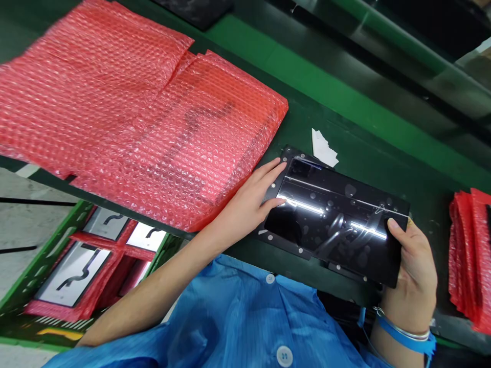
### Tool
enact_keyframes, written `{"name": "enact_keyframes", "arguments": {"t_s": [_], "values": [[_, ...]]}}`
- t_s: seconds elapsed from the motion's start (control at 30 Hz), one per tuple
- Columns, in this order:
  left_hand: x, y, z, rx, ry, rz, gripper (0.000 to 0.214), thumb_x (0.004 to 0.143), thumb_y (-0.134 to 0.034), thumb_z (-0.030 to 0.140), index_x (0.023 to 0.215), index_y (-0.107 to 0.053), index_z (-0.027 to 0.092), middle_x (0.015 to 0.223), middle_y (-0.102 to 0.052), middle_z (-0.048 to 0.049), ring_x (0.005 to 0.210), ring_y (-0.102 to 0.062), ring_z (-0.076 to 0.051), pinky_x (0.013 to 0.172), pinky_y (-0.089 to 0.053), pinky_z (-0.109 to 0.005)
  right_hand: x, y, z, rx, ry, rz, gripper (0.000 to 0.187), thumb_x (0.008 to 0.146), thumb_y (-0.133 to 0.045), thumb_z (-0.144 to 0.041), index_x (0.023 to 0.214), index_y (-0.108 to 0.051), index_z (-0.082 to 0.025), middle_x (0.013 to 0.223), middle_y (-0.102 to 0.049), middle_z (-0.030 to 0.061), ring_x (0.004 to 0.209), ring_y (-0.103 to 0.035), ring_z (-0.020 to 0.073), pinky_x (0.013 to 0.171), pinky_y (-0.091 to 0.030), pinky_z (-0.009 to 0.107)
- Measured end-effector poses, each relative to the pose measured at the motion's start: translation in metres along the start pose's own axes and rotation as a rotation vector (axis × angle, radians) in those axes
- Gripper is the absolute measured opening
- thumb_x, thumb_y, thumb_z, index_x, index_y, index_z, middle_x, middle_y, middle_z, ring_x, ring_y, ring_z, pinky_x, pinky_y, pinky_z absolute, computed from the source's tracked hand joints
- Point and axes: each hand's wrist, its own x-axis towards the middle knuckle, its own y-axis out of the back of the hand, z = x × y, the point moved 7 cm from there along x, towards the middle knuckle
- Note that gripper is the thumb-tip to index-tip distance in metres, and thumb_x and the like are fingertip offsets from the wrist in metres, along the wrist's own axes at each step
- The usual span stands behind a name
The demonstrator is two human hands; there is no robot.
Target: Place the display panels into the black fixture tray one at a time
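A glossy black display panel [337,214] with shiny film and bubble-like marks lies tilted over a black plate [286,240] dotted with small round silver spots. My right hand [416,253] grips the panel's right end, thumb on the top face and fingers out of sight beneath. At the left end, my left hand [257,197] rests with fingers stretched out across the plate's edge and the thumb touching the panel. Beside that hand lies a red bubble-wrap bag [215,138] with a dark wavy shape showing through.
More red bubble wrap [84,76] covers the table's left part. A torn white paper piece [323,148] lies behind the plate. Red bubble-wrap bags [466,250] stand at far right. Below left, a green crate [49,250] holds white-faced panels [74,273] among red wrap.
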Motion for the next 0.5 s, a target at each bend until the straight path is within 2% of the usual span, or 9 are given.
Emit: {"name": "enact_keyframes", "arguments": {"t_s": [0.1, 0.27, 0.37, 0.5], "values": [[0.0001, -0.0001, 0.0004, -0.001, 0.007, -0.001, 0.058, 0.092, -0.056, 0.030, 0.145, -0.035, 0.025, 0.157, -0.032, -0.0107, 0.145, -0.028, -0.021, 0.119, -0.023, -0.045, 0.0018, 0.0016, 0.0008, -0.013, 0.007, -0.009, 0.043, 0.058, -0.084, -0.037, 0.095, -0.069, -0.021, 0.081, -0.073, 0.0038, 0.083, -0.071, 0.0289, 0.082, -0.056, 0.044], [-0.0001, 0.0004, 0.0013, -0.006, 0.012, -0.004, 0.057, 0.092, -0.056, 0.030, 0.145, -0.036, 0.027, 0.157, -0.032, -0.0092, 0.145, -0.029, -0.022, 0.119, -0.024, -0.047, 0.0033, 0.0033, 0.0035, 0.019, 0.005, -0.023, 0.040, 0.060, -0.082, -0.035, 0.095, -0.069, -0.021, 0.094, -0.073, 0.0042, 0.088, -0.070, 0.0280, 0.084, -0.056, 0.043], [-0.0001, 0.0005, 0.0022, 0.002, 0.014, -0.008, 0.056, 0.092, -0.056, 0.029, 0.145, -0.037, 0.025, 0.157, -0.032, -0.0095, 0.144, -0.029, -0.021, 0.119, -0.024, -0.045, 0.0029, 0.0028, 0.0024, 0.012, 0.006, -0.016, 0.040, 0.058, -0.083, -0.034, 0.093, -0.069, -0.020, 0.091, -0.073, 0.0043, 0.088, -0.070, 0.0281, 0.085, -0.055, 0.043], [-0.0003, 0.0008, 0.0039, 0.014, 0.011, -0.007, 0.054, 0.093, -0.054, 0.028, 0.144, -0.038, 0.029, 0.157, -0.032, -0.0081, 0.144, -0.029, -0.022, 0.118, -0.025, -0.049, -0.0001, 0.0008, -0.0007, 0.003, 0.008, -0.008, 0.040, 0.059, -0.084, -0.034, 0.093, -0.069, -0.020, 0.091, -0.073, 0.0052, 0.087, -0.070, 0.0283, 0.084, -0.056, 0.043]]}}
